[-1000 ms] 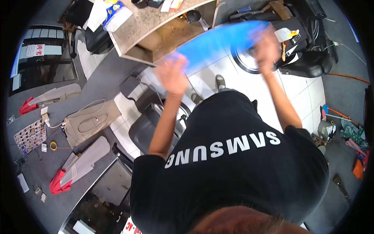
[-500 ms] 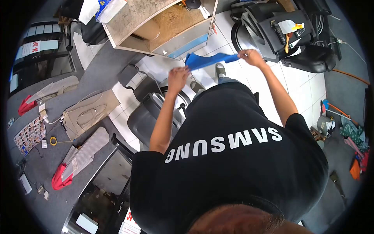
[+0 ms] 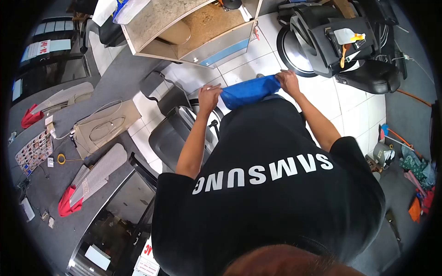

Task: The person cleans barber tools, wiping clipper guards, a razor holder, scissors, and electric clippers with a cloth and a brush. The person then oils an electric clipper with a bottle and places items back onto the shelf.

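Observation:
A blue cloth [image 3: 251,92] is stretched between my two hands in front of my waist, its lower edge hanging loosely. My left hand [image 3: 210,98] is closed on the cloth's left end. At the other end, my right hand [image 3: 288,83] pinches the upper corner. The cloth looks thin and slightly creased, and it covers most of my feet.
Left of me stands a black chair [image 3: 172,142]. Ahead is a wooden cabinet [image 3: 161,20] with an open shelf. A black salon chair [image 3: 322,41] holds small tools at the right. Folded striped cloths [image 3: 99,170] lie at the left.
Both hands have drawn the blue cloth closer to my body, and the right hand has moved left and down. The cloth now hangs broader, with more of its face showing.

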### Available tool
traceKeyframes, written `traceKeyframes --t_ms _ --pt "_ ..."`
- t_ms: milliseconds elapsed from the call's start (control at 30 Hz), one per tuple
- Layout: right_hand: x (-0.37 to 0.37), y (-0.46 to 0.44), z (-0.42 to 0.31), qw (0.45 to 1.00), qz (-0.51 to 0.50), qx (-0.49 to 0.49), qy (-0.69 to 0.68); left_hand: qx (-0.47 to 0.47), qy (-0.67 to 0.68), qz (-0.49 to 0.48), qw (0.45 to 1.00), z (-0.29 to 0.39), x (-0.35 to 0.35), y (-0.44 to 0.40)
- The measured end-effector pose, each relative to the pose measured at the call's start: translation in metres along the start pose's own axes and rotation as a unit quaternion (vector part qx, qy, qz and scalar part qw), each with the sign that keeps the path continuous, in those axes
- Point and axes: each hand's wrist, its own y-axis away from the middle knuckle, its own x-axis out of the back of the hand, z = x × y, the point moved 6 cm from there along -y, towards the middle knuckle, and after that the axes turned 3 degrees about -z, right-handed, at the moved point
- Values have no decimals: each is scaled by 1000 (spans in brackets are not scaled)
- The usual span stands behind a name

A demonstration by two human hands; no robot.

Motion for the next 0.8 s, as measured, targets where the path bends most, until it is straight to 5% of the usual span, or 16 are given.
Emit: traceKeyframes --t_ms 67,333,533,567,633,700,767,800 --pt "26 1 -28 996 50 -53 -55 51 48 86 994 19 33 10" --pt "89 -28 -40 991 43 -31 -120 23 32 69 997 39 68 5" --pt "171 -67 -46 964 -142 -16 -226 -32 134 127 982 61 136 -26" --pt "187 -72 -48 953 -172 -29 -248 26 198 105 974 62 150 -33" --pt "208 -89 -44 892 -172 -80 -410 140 319 59 936 65 168 -41" --pt "187 -101 -35 689 -149 -116 -700 88 424 118 894 71 178 -59" --pt "136 -106 -36 574 -110 -119 -803 99 554 137 815 83 176 -77" --pt "113 -103 -46 559 -104 -115 -815 128 556 155 807 85 170 -82"
